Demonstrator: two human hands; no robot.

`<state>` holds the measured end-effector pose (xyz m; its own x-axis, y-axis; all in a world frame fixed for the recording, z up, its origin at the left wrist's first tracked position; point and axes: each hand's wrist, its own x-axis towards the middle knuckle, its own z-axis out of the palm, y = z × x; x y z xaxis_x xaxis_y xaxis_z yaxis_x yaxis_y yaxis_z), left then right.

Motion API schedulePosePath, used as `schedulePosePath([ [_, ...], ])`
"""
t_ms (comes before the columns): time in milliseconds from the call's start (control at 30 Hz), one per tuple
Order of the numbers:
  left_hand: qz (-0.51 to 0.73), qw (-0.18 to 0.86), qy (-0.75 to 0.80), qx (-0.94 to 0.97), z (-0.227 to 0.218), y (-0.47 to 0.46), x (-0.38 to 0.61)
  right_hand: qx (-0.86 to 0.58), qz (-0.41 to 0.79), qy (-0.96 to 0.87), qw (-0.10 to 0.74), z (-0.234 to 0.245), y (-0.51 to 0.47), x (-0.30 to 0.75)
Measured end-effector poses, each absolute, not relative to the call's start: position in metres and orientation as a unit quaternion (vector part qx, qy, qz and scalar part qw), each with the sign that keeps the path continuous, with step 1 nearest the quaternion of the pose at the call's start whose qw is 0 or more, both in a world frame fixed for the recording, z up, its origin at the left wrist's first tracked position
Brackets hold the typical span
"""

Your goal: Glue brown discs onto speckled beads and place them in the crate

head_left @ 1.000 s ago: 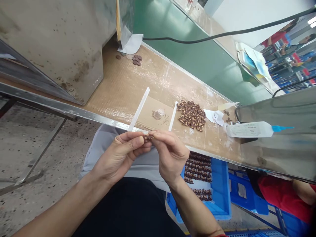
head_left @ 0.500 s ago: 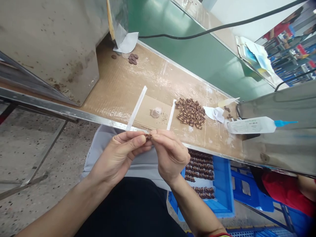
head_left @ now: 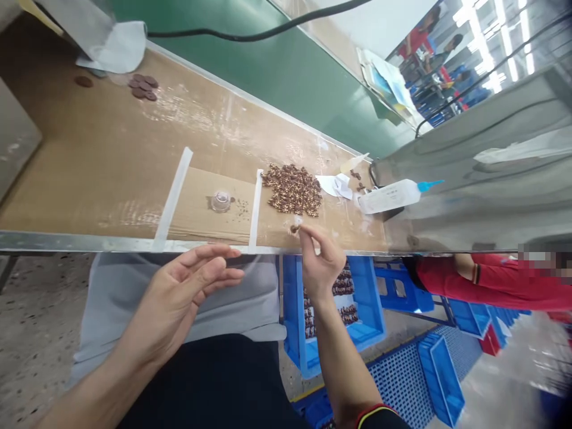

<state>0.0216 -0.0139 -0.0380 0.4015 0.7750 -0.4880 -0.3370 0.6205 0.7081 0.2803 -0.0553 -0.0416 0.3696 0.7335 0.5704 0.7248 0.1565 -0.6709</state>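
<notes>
My right hand point(head_left: 322, 259) pinches a small brown piece point(head_left: 294, 229) between thumb and fingertips, just in front of a heap of small brown-and-gold parts point(head_left: 292, 189) on the bench. Over the grey cloth on my lap, my left hand point(head_left: 196, 280) hangs with its fingers apart and nothing in them. On a cardboard sheet point(head_left: 203, 220) between two white tape strips stands a small clear cup point(head_left: 220, 201), with tiny bits point(head_left: 242, 208) scattered beside it. Below the bench edge, a blue crate point(head_left: 369, 322) holds rows of similar brown parts, partly hidden by my right forearm.
A white bottle with a blue nozzle point(head_left: 391, 196) lies at the right, near a crumpled white paper point(head_left: 335, 186) and a yellowish tube point(head_left: 354, 162). Brown discs point(head_left: 143, 87) lie at the far left. A person in red point(head_left: 500, 277) is at the right.
My hands have parted. The right one has moved toward the heap with a small brown piece, while the left has opened and drawn back. The view has turned to the right.
</notes>
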Motion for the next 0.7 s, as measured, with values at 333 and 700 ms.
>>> schedulePosePath([
  [333, 0.322, 0.791, 0.446, 0.268, -0.044, -0.014, 0.020, -0.680, -0.066, -0.565, 0.463, -0.087, -0.056, 0.335],
  [700, 0.303, 0.787, 0.462, 0.275, -0.047, -0.014, 0.027, -0.654, -0.092, -0.584, 0.472, -0.095, -0.056, 0.338],
])
